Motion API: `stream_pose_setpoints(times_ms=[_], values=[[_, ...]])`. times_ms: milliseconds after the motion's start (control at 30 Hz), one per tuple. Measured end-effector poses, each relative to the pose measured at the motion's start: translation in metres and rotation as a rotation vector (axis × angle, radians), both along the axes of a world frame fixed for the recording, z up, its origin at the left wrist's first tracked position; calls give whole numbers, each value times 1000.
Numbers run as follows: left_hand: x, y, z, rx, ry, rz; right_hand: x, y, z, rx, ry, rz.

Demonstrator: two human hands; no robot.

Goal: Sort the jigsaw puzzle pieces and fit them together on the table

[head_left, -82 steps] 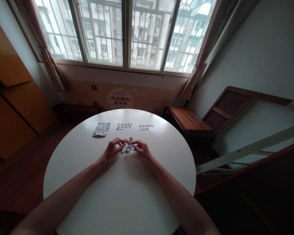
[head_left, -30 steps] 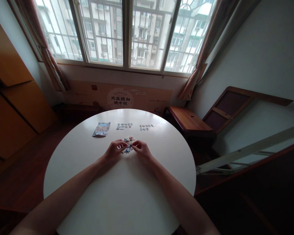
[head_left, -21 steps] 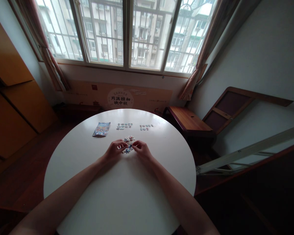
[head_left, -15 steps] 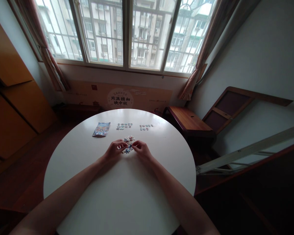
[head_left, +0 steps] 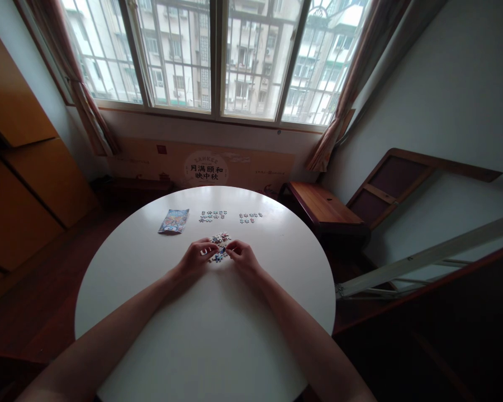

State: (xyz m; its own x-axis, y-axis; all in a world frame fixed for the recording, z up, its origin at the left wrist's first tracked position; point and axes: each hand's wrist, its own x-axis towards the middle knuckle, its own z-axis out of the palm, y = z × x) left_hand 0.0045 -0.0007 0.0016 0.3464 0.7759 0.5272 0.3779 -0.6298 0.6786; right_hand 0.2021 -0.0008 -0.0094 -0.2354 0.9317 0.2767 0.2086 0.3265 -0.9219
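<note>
A small heap of loose jigsaw pieces point(head_left: 221, 240) lies near the middle of a round white table point(head_left: 205, 329). My left hand point(head_left: 195, 257) rests at the heap's left side, its fingers curled and pinched on a pale puzzle piece point(head_left: 205, 251). At the heap's right side my right hand point(head_left: 243, 258) has its fingertips pinched on a small blue piece point(head_left: 222, 255). The two hands nearly touch over the near edge of the heap.
Farther back on the table lie a printed puzzle picture card point(head_left: 173, 221) and two sorted groups of pieces point(head_left: 212, 215) point(head_left: 250, 217). A wooden bench point(head_left: 322, 207) stands right of the table, a wooden cabinet point(head_left: 20, 184) left, and a window point(head_left: 218, 56) ahead.
My left hand has pulled back from the heap's top to its near left side and now shows a pale piece in its fingers. The right hand has barely shifted.
</note>
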Motion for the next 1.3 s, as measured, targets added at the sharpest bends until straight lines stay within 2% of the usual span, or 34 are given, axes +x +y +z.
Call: stream_pose_setpoints(times_ms=[400,1300], values=[[0,0,1,-28,22,18,-1,-3,6,-14,12,-9],[1,-1,4,-34,52,36,-1,-1,1,-2,60,12]])
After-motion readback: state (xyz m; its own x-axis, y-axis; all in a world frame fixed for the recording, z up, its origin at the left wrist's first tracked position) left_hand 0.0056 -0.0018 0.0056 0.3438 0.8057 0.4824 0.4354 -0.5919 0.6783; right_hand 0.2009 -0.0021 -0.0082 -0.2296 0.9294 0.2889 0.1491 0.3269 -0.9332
